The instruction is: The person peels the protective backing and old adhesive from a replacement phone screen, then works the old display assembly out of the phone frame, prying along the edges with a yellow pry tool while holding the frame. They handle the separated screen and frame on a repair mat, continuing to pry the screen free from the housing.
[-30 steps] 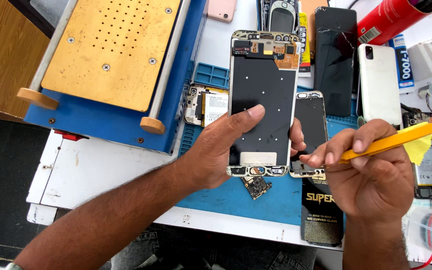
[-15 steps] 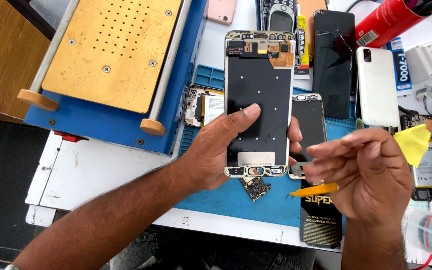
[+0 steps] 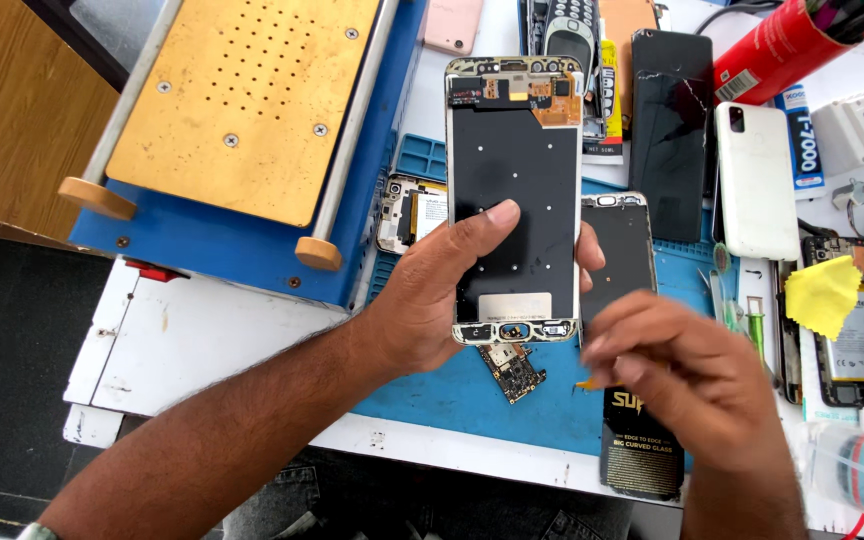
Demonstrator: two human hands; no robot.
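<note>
Filling the upper left of the bench, a blue machine with a perforated brass-coloured plate (image 3: pixel 242 100) stands on a white table (image 3: pixel 202 340), its edge touching a blue work mat (image 3: pixel 452 385). Above that mat, the left hand (image 3: pixel 442 300) grips an opened phone frame with a black inner panel and exposed circuitry at the top (image 3: pixel 515 180), thumb across its face, fingers behind. The right hand (image 3: pixel 692 375), blurred, is loosely curled just right of the frame's lower end; whether it holds anything I cannot tell. A white phone (image 3: pixel 755 180) lies further right, near a crumpled yellow cloth (image 3: pixel 827 295). A small loose circuit board (image 3: pixel 512 370) rests on the mat under the frame.
</note>
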